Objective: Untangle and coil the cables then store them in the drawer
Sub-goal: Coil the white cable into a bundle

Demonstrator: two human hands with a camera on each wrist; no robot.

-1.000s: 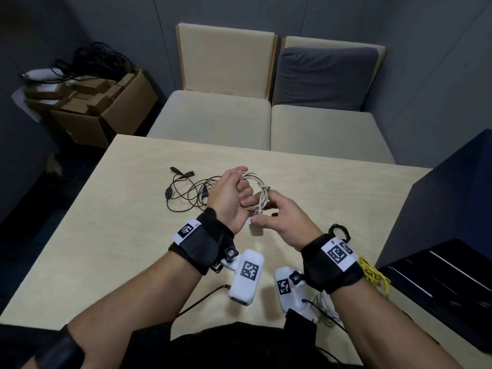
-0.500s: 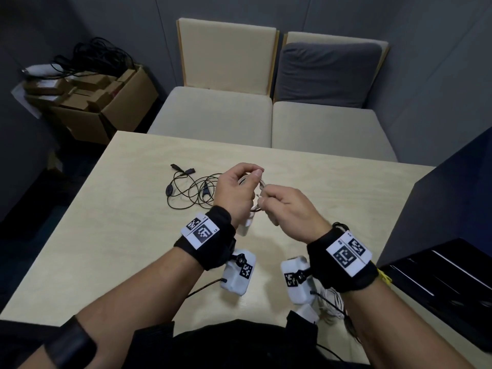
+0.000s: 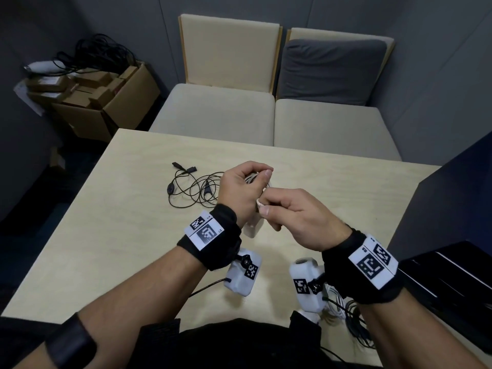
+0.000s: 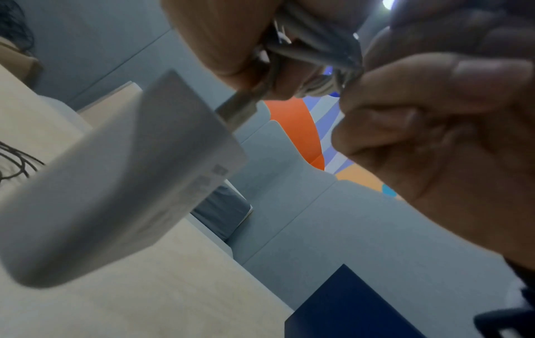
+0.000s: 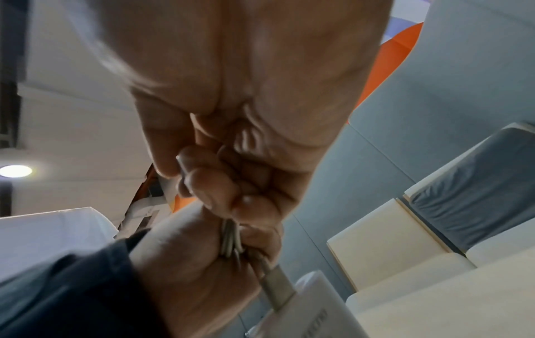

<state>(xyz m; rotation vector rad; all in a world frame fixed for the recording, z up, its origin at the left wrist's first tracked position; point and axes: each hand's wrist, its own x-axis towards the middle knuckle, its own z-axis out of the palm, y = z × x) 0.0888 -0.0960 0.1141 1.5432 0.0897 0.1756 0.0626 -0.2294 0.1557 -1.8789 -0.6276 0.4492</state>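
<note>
The white cable is wound into a small bunch of loops and held up in the air over the middle of the counter. The left hand has its fingers curled tight around the loops. The right hand is right beside it, touching it, and pinches the end of the same cable between thumb and fingers. A white charger block hangs down from the cable under the left hand, above the counter top. Its plug end goes up into the bunch of loops.

A thin black cable lies loose and messy on the counter, just to the left of the hands. More white and black cables lie near the close right edge of the counter, under the right wrist.

A dark blue cabinet stands at the right side of the counter. Two beige seats are past the far edge, and one has a grey cushion. A cardboard box with small boxes and black wires sits on the floor at the far left.
</note>
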